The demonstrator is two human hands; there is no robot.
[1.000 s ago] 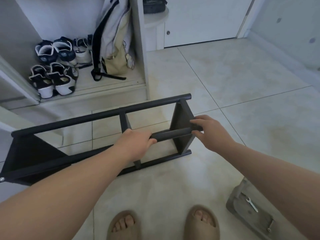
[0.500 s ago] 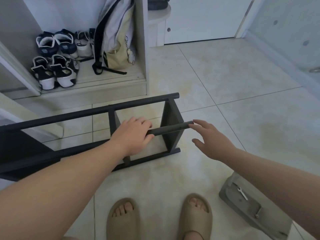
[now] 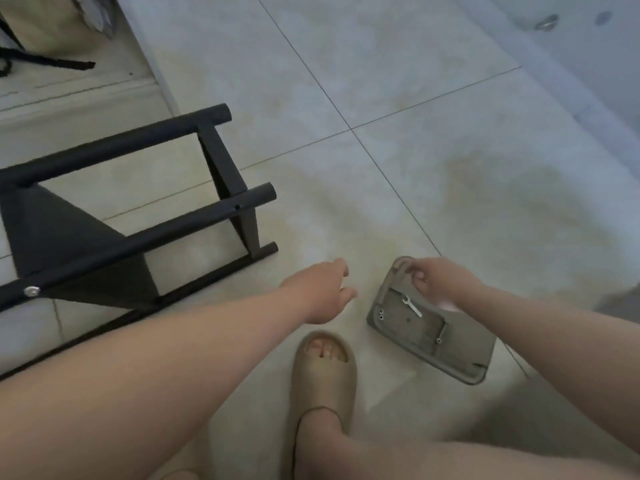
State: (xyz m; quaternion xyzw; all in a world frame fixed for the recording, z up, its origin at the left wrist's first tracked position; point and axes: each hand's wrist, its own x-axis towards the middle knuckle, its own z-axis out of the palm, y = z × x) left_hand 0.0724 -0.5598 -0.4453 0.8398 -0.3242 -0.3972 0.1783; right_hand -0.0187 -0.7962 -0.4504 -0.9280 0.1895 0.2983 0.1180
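Note:
A black metal rack frame (image 3: 221,206) lies on its side on the tiled floor at the left, with a silver bolt (image 3: 32,291) on its near bar. My left hand (image 3: 320,294) hovers just right of the frame with loosely curled fingers, holding nothing. A grey tray (image 3: 462,349) sits on the floor at centre right; it holds a small flat wrench (image 3: 412,306) and a few small screws (image 3: 381,314). My right hand (image 3: 441,282) reaches into the tray's far corner with curled fingers; what they touch is hidden.
My foot in a tan slipper (image 3: 323,375) stands between the frame and the tray. A cabinet ledge with a beige bag (image 3: 45,26) and black strap is at the top left. A wall base (image 3: 568,98) runs along the right.
Both hands have let go of the frame's bar and moved right and toward me. The right hand went to the tray. The view has swung down and right.

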